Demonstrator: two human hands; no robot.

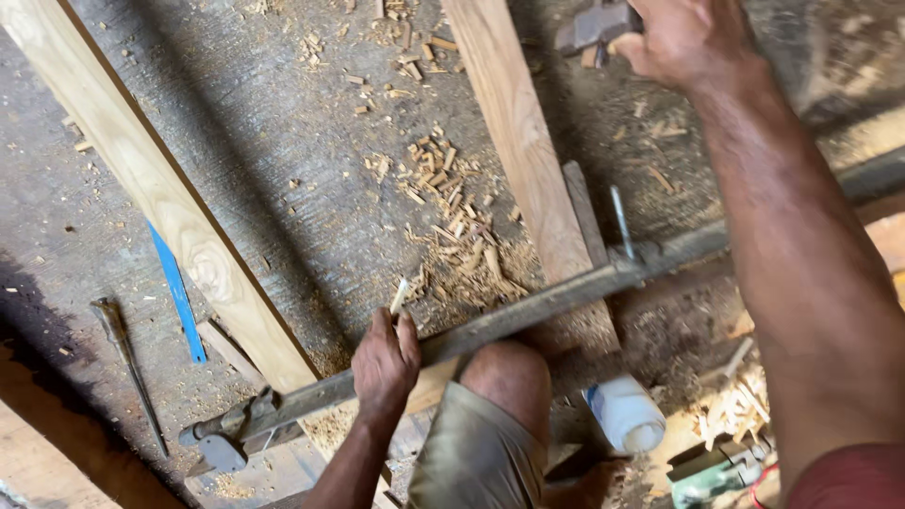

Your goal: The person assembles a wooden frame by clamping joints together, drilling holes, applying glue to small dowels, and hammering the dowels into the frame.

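My left hand [385, 363] is closed over a long grey metal bar clamp [528, 311] that lies slantwise across two pale wooden planks. A small pale stick [401, 294] pokes up from between its fingers. The clamp's head [226, 438] sits at the lower left, against the left plank [160, 188]. My right hand [683, 42] is raised at the top of the view and grips a hammer [596, 25], whose dark metal head shows just left of the fingers. The hammer hovers beside the second plank [523, 141]. My bent knee [509, 377] rests just below the clamp.
Wood chips and sawdust [452, 217] litter the grey floor between the planks. A blue strip [177, 292] and a long-shafted hand tool [123, 349] lie at left. A white plastic bottle [627, 415] and a green object [707, 471] sit at lower right.
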